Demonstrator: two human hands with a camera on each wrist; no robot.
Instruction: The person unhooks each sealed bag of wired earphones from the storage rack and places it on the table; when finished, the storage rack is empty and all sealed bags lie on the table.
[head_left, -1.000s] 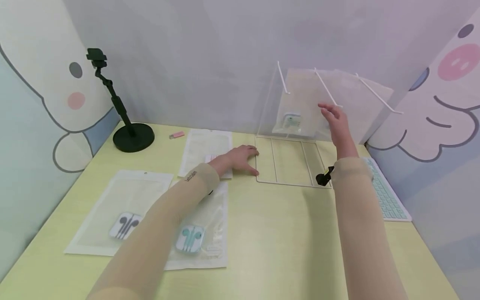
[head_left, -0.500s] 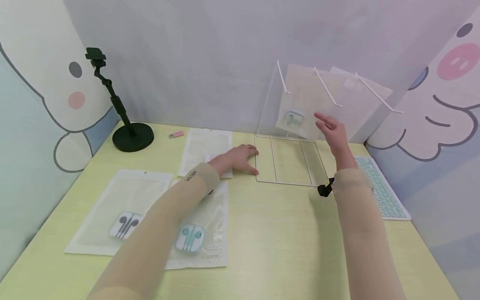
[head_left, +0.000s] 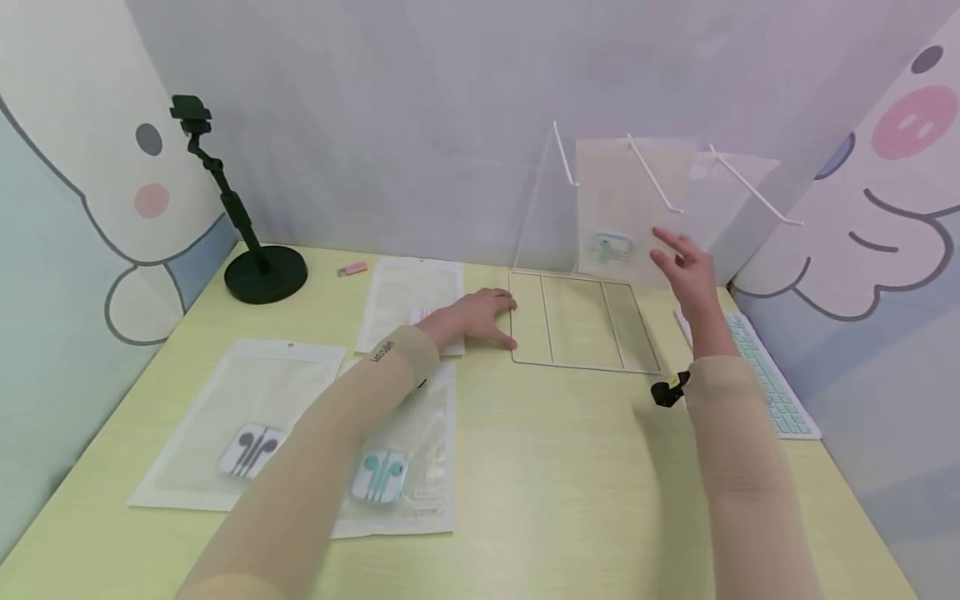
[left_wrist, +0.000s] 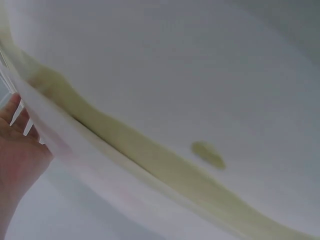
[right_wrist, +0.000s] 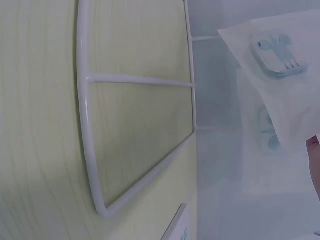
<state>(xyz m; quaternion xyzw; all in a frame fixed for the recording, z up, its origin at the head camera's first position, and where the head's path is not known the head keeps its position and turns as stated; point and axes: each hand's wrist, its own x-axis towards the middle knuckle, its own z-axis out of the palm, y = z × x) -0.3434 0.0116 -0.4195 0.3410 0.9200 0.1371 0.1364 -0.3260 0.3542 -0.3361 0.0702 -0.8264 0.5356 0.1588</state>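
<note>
My left hand (head_left: 483, 317) rests with spread fingers at the left side of a white wire rack's base (right_wrist: 84, 107), thumb and fingertips right at the bar. A white pouch (head_left: 603, 196) holding a boxed pair of light blue earphones (head_left: 613, 247) hangs at the rack's middle hook. Close by its lower right edge is my right hand (head_left: 692, 273), fingers loosely extended and thumb apart. Behind, a second pouch (head_left: 708, 208) hangs tilted at the right hook; its earphones (right_wrist: 270, 132) show faintly in the right wrist view. White sheet-like pouches fill most of the left wrist view.
Flat on the table lie a pouch with dark earphones (head_left: 251, 450), one with teal earphones (head_left: 381, 477) and a smaller pouch (head_left: 416, 283). Further back are a pink USB stick (head_left: 352, 269) and a black stand (head_left: 266, 279). A keyboard (head_left: 772, 383) lies right of the rack.
The right hand has lowered from the hook, crossed the front pouch and moved right, away from it. The front pouch has swung from tilted to nearly straight. The left hand stays put.
</note>
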